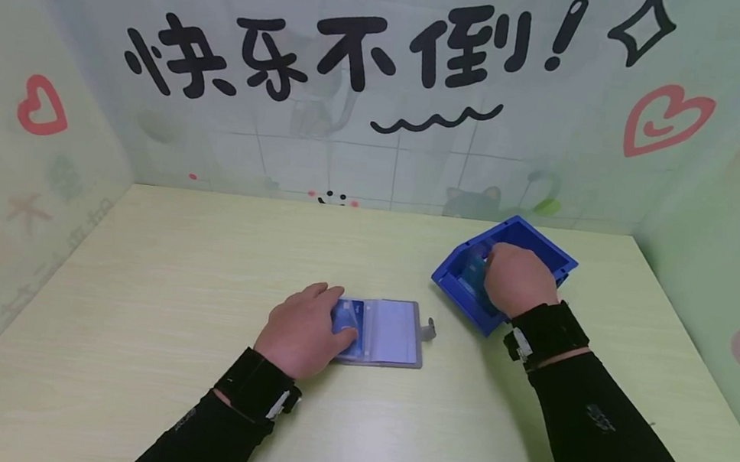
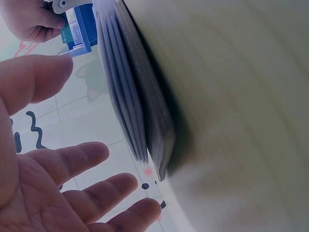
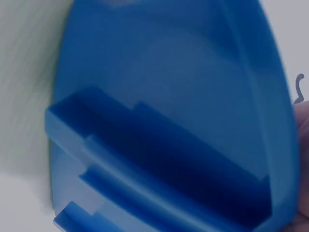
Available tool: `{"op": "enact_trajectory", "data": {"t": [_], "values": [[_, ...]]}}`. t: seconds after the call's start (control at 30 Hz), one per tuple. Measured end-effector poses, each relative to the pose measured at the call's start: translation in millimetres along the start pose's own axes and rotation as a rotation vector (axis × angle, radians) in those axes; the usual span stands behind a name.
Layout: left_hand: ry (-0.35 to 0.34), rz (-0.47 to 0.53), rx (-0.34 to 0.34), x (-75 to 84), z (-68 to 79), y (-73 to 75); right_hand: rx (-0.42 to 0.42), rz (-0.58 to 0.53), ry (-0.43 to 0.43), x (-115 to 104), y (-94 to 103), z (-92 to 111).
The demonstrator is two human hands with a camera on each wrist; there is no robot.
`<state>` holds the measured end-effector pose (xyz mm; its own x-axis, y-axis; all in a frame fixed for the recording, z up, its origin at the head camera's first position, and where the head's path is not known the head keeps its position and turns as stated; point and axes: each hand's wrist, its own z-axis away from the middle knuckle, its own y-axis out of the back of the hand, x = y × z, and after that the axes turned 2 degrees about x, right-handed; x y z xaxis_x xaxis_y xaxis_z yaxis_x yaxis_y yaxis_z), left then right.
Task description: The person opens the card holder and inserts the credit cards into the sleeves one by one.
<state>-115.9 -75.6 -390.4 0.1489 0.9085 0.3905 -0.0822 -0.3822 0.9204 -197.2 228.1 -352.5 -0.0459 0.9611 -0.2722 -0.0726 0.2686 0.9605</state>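
An open card holder [image 1: 393,334] with clear sleeves lies in the middle of the table, its grey snap strap pointing right. A blue card [image 1: 347,319] shows in its left side. My left hand [image 1: 304,331] is over that left edge, fingers loosely extended; the left wrist view shows them spread beside the stacked sleeves [image 2: 120,82]. Inside a blue plastic bin [image 1: 450,281], my right hand [image 1: 519,280] has its fingers curled and pinches a green card [image 2: 65,34]. In the right wrist view the bin's wall [image 3: 169,63] fills most of the picture.
The pale wooden table [image 1: 186,262] ends at a printed backdrop [image 1: 351,159] behind the bin, with printed cloth at both sides. Black bands [image 1: 257,387] circle both wrists.
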Motion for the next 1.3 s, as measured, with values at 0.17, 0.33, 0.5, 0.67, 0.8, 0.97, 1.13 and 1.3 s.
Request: {"op": "enact_trajectory", "data": {"t": [0.17,0.33,0.5,0.67,0.8,0.97,1.13,1.3], "values": [[-0.008,-0.003,0.002,0.2,0.1,0.2,0.029,-0.081,-0.009,2,4.3,3],[-0.002,0.003,0.001,-0.1,-0.5,-0.2,0.098,-0.153,-0.023,3,12.8,11],[-0.003,0.01,0.004,-0.6,-1.4,-0.5,0.203,-0.244,-0.033,-1,23.2,22],[-0.003,0.011,0.009,0.0,-1.6,0.0,0.254,-0.363,0.002,-11,25.0,33],[-0.006,0.035,0.007,1.8,-1.7,0.5,0.24,-0.478,0.032,-22,21.4,41],[-0.007,0.09,0.002,4.1,-1.9,1.1,0.165,-0.612,0.025,-32,7.9,44],[0.01,0.161,0.01,6.0,-1.9,1.5,0.034,-0.787,0.028,-41,-12.5,42],[0.015,0.268,0.001,8.2,-1.3,2.7,-0.068,-0.931,0.032,-51,-30.8,43]]}}
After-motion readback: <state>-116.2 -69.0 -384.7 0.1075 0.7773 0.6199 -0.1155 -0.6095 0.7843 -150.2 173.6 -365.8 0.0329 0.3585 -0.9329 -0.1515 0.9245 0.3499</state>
